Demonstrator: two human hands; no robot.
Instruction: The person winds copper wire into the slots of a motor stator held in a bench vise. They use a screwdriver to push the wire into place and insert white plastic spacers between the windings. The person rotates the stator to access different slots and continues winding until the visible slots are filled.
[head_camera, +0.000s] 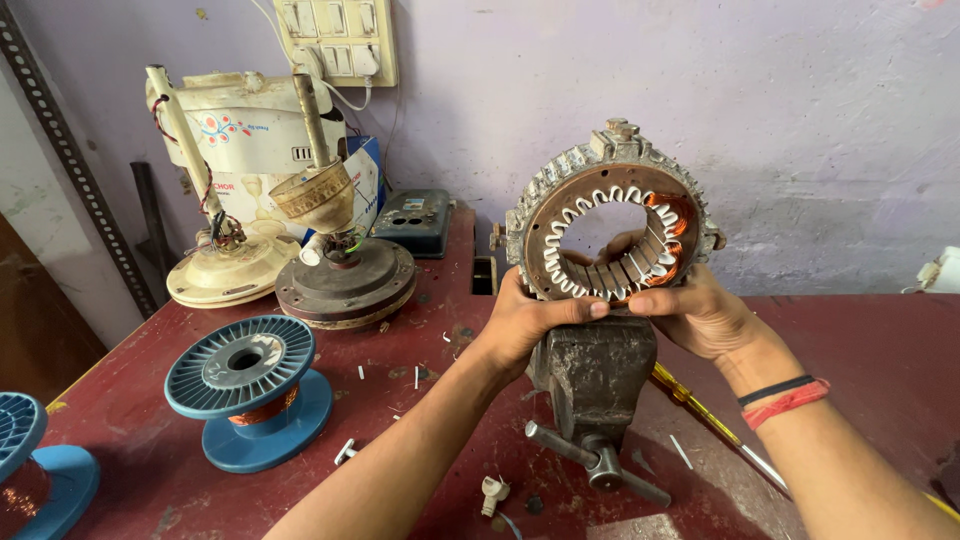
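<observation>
Both my left hand (525, 325) and right hand (700, 315) grip the ring-shaped metal stator (610, 215) with copper windings, steadying it upright in the grey iron vise (592, 375) mid-bench, right of the blue wire spool (245, 390).

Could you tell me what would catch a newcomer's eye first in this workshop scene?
At centre, a ring-shaped motor stator with white slot liners and some copper winding sits in a grey bench vise, steadied by the left hand and right hand. At left, a blue spool of copper wire stands on the red table.

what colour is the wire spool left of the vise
Blue spool with copper-coloured wire wound on it, left of the vise; seen in the head view.
</observation>
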